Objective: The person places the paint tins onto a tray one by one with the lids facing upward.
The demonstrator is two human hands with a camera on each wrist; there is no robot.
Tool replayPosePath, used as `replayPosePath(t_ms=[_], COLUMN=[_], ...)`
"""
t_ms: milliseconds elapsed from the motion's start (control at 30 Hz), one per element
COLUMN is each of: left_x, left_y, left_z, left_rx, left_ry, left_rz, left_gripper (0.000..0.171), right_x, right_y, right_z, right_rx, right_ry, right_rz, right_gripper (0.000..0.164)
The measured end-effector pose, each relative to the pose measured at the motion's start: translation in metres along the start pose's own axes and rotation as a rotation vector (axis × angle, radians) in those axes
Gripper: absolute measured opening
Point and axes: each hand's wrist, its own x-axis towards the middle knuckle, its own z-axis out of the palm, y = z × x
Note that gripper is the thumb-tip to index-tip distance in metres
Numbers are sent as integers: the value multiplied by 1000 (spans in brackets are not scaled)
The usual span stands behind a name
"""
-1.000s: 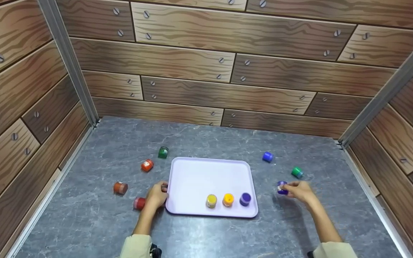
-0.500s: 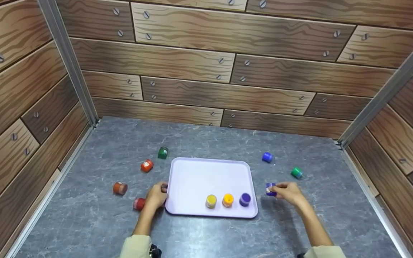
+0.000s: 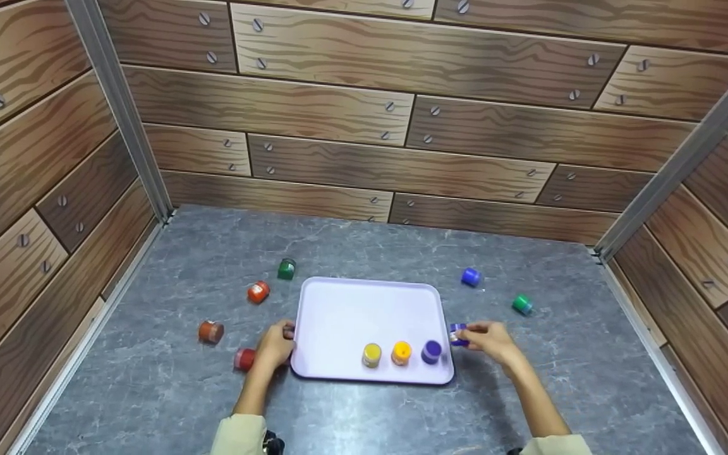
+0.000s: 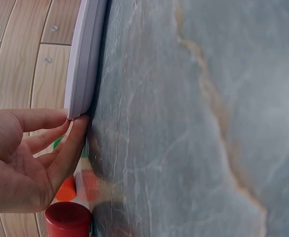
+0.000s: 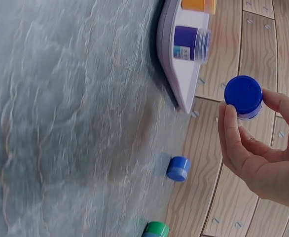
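My right hand [image 3: 491, 341] pinches a dark blue paint jar [image 3: 458, 335] between thumb and fingers, just off the tray's right edge. The right wrist view shows this jar's round blue lid [image 5: 243, 94] facing the camera. At the opposite side, my left hand [image 3: 275, 344] grips the left rim of the pale lilac tray [image 3: 345, 316], thumb and fingertips at its edge in the left wrist view. Along the tray's near side stand a yellow paint jar [image 3: 371, 355], an orange-yellow one [image 3: 401, 353] and a purple one [image 3: 431, 352].
Left of the tray lie a red jar [image 3: 244, 359] by my left wrist, a brown jar [image 3: 211, 332], an orange-red jar [image 3: 258, 291] and a dark green jar [image 3: 286, 268]. Another blue jar [image 3: 471, 277] and a green jar [image 3: 522, 304] lie right. Wood-patterned walls enclose the grey table.
My right hand has carried the dark blue paint jar leftward, from over the table at the right to the tray's right edge. My left hand stays on the tray's rim.
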Motion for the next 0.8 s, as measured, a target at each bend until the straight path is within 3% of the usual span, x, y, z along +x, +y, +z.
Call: replayPosePath(t_ms=[367,800], left_x=[-1,-2], left_y=[2,2], left_z=[1,0], left_rx=[-14,-3], left_ry=[7,1], left_rz=[-27,-22], left_gripper=[39,38], right_x=[-1,-2], right_y=[-7,-18], right_z=[16,42], right_rx=[-15,43], right_ry=[-1,-31], right_rz=[-20,-68], right_gripper=[41,39])
